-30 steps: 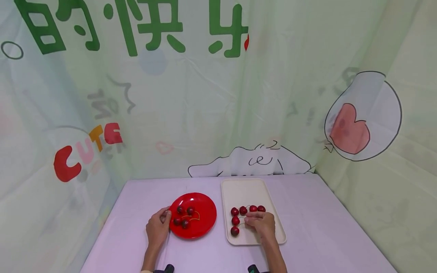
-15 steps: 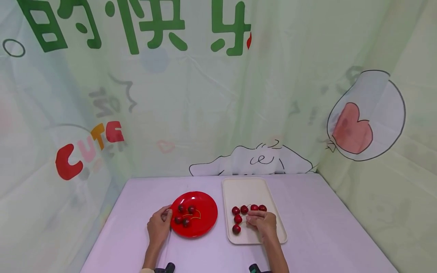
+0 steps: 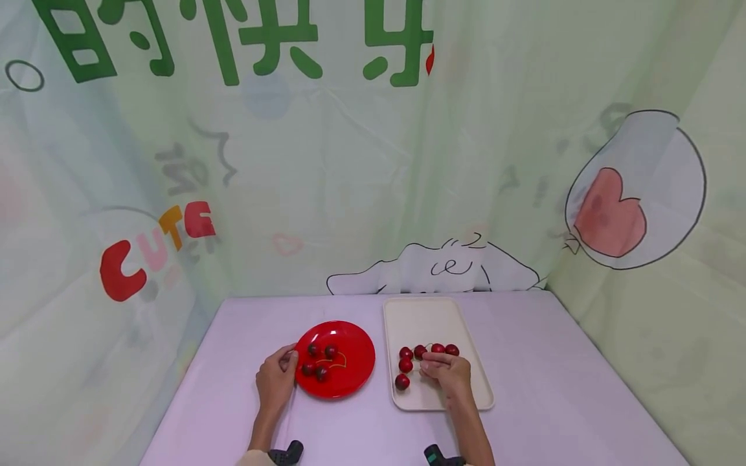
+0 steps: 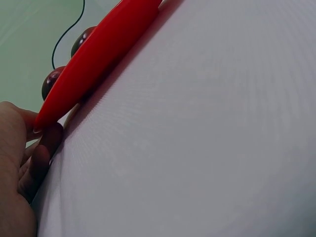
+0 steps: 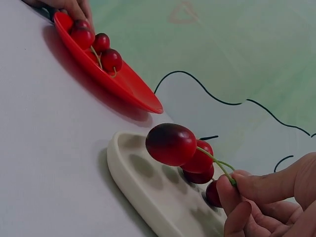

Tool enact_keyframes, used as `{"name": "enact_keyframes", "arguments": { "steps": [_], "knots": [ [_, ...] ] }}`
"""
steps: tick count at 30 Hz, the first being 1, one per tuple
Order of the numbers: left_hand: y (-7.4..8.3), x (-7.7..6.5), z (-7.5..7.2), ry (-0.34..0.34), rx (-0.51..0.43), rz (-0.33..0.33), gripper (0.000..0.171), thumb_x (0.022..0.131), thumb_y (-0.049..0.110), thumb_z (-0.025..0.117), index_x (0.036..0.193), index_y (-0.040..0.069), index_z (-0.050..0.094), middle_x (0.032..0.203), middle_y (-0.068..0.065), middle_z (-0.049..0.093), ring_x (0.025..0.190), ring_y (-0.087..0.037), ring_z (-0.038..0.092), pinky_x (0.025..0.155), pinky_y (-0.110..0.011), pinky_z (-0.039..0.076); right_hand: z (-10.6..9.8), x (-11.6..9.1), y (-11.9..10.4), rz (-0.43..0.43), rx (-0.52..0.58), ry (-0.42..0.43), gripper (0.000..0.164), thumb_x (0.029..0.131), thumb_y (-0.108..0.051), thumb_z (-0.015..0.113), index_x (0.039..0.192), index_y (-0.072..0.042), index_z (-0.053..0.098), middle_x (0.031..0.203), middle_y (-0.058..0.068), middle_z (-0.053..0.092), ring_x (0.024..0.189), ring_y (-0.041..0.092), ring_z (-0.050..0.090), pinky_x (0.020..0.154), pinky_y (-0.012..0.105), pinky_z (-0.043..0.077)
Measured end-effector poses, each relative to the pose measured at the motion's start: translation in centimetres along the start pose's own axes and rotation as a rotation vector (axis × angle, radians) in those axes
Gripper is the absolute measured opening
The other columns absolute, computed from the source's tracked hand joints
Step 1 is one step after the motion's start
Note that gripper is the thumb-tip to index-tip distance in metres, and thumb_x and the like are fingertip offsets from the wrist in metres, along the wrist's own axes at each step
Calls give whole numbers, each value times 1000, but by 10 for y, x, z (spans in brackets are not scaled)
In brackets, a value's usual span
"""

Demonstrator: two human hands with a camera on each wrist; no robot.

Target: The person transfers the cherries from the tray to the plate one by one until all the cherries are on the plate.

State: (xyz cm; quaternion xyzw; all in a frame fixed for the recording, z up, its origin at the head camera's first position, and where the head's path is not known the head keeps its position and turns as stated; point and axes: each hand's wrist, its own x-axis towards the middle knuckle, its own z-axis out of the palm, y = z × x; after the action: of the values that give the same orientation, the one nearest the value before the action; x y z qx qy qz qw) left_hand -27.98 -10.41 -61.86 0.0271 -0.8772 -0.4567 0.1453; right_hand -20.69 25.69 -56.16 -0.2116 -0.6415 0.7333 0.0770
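My left hand (image 3: pixel 275 380) pinches the left rim of a round red plate (image 3: pixel 355 372), thumb above and fingers below in the left wrist view. Several dark red cherries (image 3: pixel 322 373) with stems lie on the plate's left half. To the right, my right hand (image 3: pixel 451 375) is over a cream tray (image 3: pixel 419 317). Its thumb and fingertips pinch the joined green stems (image 5: pixel 217 163) of a cherry pair. The front cherry (image 5: pixel 170 144) of that pair hangs above the tray, its partner (image 5: pixel 200 155) just behind. More cherries (image 3: pixel 437 349) form a row beyond the hand, partly hidden.
Plate and tray stand side by side on a pale lilac tablecloth (image 3: pixel 524 362), a narrow gap between them. A printed curtain (image 3: pixel 350 162) closes off the back and both sides. Dark wrist mounts (image 3: pixel 287 453) show at the bottom edge.
The head view has tilted and shifted slightly. The pinched cherry pair has moved a little up and left against the tray. My left hand keeps its hold on the plate rim.
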Motion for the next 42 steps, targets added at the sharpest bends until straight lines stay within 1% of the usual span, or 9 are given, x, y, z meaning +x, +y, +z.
{"name": "enact_keyframes", "arguments": {
  "steps": [8, 14, 18, 22, 26, 33, 42],
  "knots": [
    [4, 1, 0, 7, 5, -11, 30, 109, 21, 68, 136, 10, 77, 108, -12, 82, 78, -16, 62, 72, -26, 46, 5, -2, -4, -21, 4, -9, 34, 94, 17, 71, 126, 26, 64, 82, 10, 81, 66, 11, 75, 67, 23, 63],
    [3, 0, 0, 11, 13, -13, 30, 108, 20, 69, 135, 10, 78, 107, -12, 83, 77, -15, 61, 72, -26, 45, 6, -4, -3, -26, 1, -16, 34, 94, 16, 72, 126, 26, 64, 85, 12, 81, 65, 11, 75, 67, 24, 64],
    [4, 0, -1, 13, 5, 0, 29, 108, 20, 69, 134, 10, 78, 107, -12, 83, 76, -15, 62, 72, -27, 45, 6, -2, -1, -39, 16, -18, 33, 94, 16, 72, 125, 26, 64, 86, 13, 81, 67, 11, 75, 69, 26, 65],
    [3, 1, -2, 13, 7, 10, 29, 108, 19, 69, 133, 9, 78, 106, -12, 83, 74, -14, 60, 72, -28, 42, 7, -1, 1, -35, 22, -11, 32, 94, 16, 72, 125, 25, 65, 86, 12, 81, 68, 11, 75, 70, 27, 65],
    [1, 2, -1, 13, 9, 12, 29, 108, 18, 68, 133, 9, 78, 107, -13, 83, 74, -13, 59, 71, -28, 43, 9, -1, 1, -31, 14, -3, 33, 94, 17, 72, 126, 25, 65, 86, 10, 81, 69, 11, 75, 71, 27, 65],
    [-3, 2, 1, 15, 17, 4, 29, 108, 19, 69, 134, 10, 78, 108, -13, 83, 75, -13, 61, 70, -27, 44, 15, -3, -1, -45, 8, -23, 33, 95, 17, 69, 127, 25, 64, 87, 8, 80, 69, 9, 73, 71, 25, 65],
    [-3, 3, 1, 12, 5, 4, 28, 108, 19, 68, 134, 11, 78, 108, -12, 83, 75, -13, 60, 70, -26, 44, 29, -2, 2, -92, -14, -29, 29, 94, 17, 72, 122, 23, 68, 93, 17, 81, 70, 11, 75, 69, 25, 64]
  ]
}}
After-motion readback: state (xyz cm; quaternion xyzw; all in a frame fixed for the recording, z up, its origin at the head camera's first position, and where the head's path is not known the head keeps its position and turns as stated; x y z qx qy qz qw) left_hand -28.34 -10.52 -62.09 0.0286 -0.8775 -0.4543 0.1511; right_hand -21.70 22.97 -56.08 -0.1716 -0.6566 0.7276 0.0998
